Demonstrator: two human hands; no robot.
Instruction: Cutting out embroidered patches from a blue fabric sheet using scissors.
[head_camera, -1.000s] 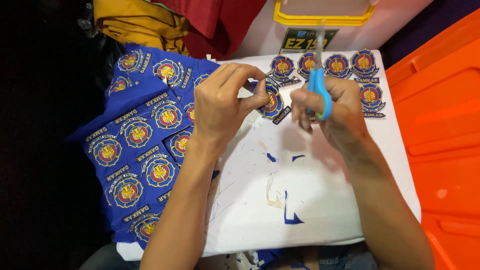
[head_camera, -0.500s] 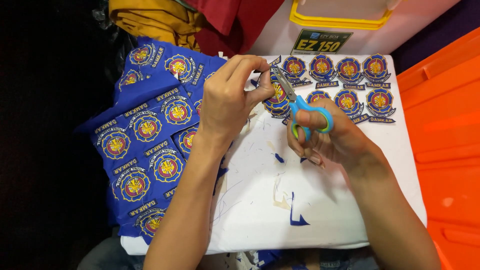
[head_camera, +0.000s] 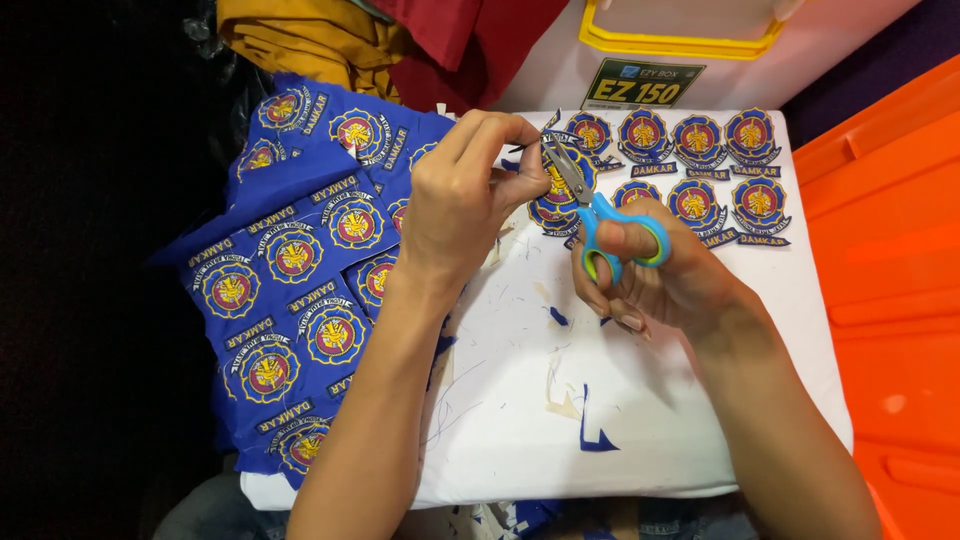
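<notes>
My left hand pinches a round embroidered patch by its upper edge, above a white board. My right hand grips small scissors with blue and green handles; their blades point up-left and sit at the patch's top edge. A blue cloth sheet printed with several uncut patches lies under my left forearm. Several cut-out patches lie in rows at the board's far right.
Blue and white cloth scraps litter the board. An orange bin stands at the right. A white box with a yellow lid sits behind, with yellow and red cloth at the back left.
My right hand has turned and dropped lower, so the scissors' blades now point up-left into the patch. My left hand keeps its hold on the patch.
</notes>
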